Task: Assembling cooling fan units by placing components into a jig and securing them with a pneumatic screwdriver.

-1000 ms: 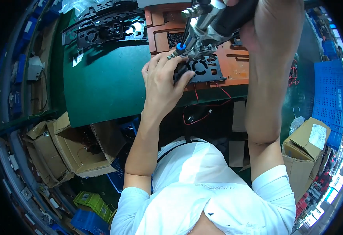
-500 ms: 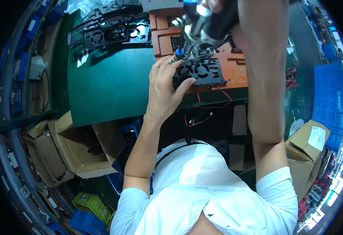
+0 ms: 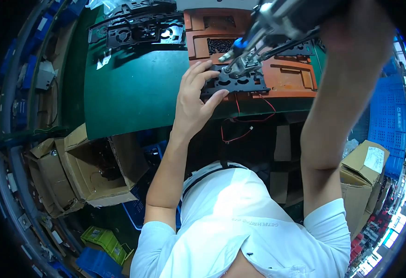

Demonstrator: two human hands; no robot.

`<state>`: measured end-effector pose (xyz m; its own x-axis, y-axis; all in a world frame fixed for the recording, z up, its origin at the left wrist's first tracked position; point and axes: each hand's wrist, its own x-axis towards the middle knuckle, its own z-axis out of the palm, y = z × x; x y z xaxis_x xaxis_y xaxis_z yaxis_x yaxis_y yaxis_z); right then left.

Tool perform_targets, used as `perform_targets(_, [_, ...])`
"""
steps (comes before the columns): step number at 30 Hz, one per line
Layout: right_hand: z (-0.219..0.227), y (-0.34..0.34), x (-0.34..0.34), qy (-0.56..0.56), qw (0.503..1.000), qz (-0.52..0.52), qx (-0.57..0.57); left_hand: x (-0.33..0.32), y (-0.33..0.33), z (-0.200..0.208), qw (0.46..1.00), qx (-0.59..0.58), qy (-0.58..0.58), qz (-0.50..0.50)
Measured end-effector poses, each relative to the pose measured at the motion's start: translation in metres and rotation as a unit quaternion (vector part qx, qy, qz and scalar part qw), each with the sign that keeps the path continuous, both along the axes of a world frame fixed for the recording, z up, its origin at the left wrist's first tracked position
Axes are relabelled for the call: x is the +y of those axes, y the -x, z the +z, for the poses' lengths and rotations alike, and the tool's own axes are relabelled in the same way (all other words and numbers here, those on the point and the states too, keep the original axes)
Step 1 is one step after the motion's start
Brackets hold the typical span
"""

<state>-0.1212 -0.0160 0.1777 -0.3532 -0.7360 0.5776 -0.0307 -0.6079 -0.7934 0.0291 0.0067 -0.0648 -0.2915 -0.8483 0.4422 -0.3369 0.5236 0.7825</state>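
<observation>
**A:** Talk me through the surface first.

**B:** I've got a dark green table (image 3: 133,92) running across the top of my view. An orange, flat fixture plate with cut-out recesses (image 3: 291,76) sits on its right part, and a row of black plastic fan frames (image 3: 140,30) lies along the far left edge. Below the table's near edge there are open brown cardboard boxes (image 3: 89,169) on the floor to the left, another cardboard box (image 3: 365,164) to the right, and blue plastic crates (image 3: 388,120) stacked at the far right.

**A:** And the hands?

**B:** My left hand (image 3: 193,104) is on the black plastic fan frame with round openings (image 3: 235,83), which lies on the near edge of the orange plate. Grip there: thumb and fingertips pressed on its left end, pinning it. Red wires (image 3: 240,125) trail from it over the table edge. My right hand is out of frame at the top; I can't tell its grip, only the forearm. A grey metal powered screwdriver with a blue collar (image 3: 254,39) slants down from there, tip on the frame.

**A:** Anything different from half a second back?

**B:** The left hand has stayed on the frame. The driver's tip has remained on that frame too, at its upper left part.
</observation>
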Motion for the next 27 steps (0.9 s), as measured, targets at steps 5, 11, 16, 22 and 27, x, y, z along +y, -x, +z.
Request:
perform_targets(5, [-0.018, -0.008, 0.004, -0.067, 0.995, 0.056, -0.046, 0.004, 0.005, 0.008, 0.998, 0.003, -0.062, -0.005])
perform_targets(11, [-0.025, -0.021, 0.007, -0.090, 0.993, 0.051, -0.053, 0.004, -0.001, 0.006, 0.997, 0.016, -0.072, -0.002])
perform_targets(16, [-0.027, -0.021, 0.007, -0.104, 0.992, 0.038, -0.056, 0.004, 0.000, 0.006, 0.998, 0.014, -0.067, 0.000])
perform_targets(22, [-0.031, -0.021, 0.005, -0.090, 0.994, 0.024, -0.058, 0.003, 0.001, 0.006, 0.998, 0.008, -0.056, 0.000])
perform_targets(27, [-0.049, -0.015, -0.088, -0.239, 0.960, 0.147, -0.005, 0.006, -0.010, -0.002, 0.986, 0.013, -0.164, -0.016])
